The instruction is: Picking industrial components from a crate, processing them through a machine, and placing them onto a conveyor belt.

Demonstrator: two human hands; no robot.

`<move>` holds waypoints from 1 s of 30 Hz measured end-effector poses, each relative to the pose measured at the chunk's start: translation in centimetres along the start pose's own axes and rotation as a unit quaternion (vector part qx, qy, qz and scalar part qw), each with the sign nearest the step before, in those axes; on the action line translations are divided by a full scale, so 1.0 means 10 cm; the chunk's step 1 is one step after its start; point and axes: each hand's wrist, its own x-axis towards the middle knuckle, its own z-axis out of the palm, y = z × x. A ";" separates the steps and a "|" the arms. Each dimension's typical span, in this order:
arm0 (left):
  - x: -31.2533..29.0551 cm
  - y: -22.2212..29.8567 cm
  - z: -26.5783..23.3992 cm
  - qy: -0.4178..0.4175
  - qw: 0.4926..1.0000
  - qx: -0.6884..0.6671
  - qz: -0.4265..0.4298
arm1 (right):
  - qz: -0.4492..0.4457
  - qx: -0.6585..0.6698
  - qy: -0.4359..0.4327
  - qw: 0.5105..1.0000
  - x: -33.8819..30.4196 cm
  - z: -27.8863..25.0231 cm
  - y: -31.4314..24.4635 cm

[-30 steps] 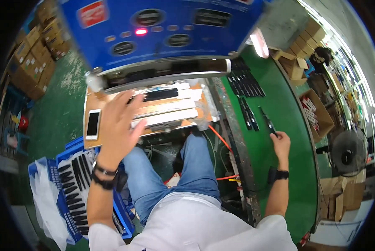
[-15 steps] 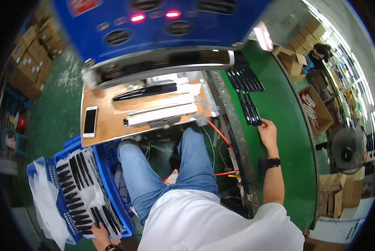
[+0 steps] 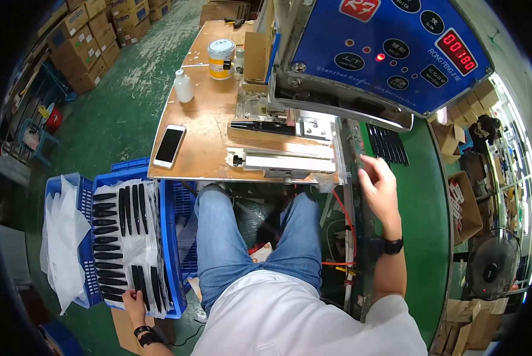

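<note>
Several long black tapered pieces (image 3: 109,248) lie on white sheets in a blue basket at my left. My left hand (image 3: 135,305) reaches into its near end, thumb and fingertips pinched at the end of one black piece (image 3: 137,280). My right hand (image 3: 380,191) hovers by the right edge of the bench, thumb and index finger apart, nothing between them. Another black piece (image 3: 263,126) lies in the fixture (image 3: 290,161) beneath the blue machine head (image 3: 361,59). More black pieces (image 3: 387,144) rest side by side on the green belt, partly hidden by the machine.
A phone (image 3: 170,146), a white bottle (image 3: 183,86) and a paint can (image 3: 221,59) stand on the wooden bench (image 3: 204,148). White sheets (image 3: 63,237) hang over a second blue basket. The green belt (image 3: 423,237) runs along my right, with a fan (image 3: 492,264) beyond it.
My right hand has left the black pieces on the green belt and drawn back toward the bench edge. My left hand stays at the basket. The whole view has swung left.
</note>
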 end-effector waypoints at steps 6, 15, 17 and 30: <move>-0.08 0.28 -0.05 0.064 0.996 0.026 0.055 | -0.052 0.093 -0.037 0.994 0.62 0.31 -0.44; 0.43 1.65 -0.50 0.102 0.965 -0.201 0.134 | -0.116 0.012 -0.122 0.986 0.95 0.39 -0.54; 0.68 2.38 -0.55 0.074 0.931 -0.279 0.224 | -0.088 0.011 -0.122 0.989 0.92 0.25 -0.65; 0.48 6.36 -0.18 0.035 0.742 -0.090 0.664 | 0.166 -0.027 0.147 0.975 -0.89 -0.99 0.95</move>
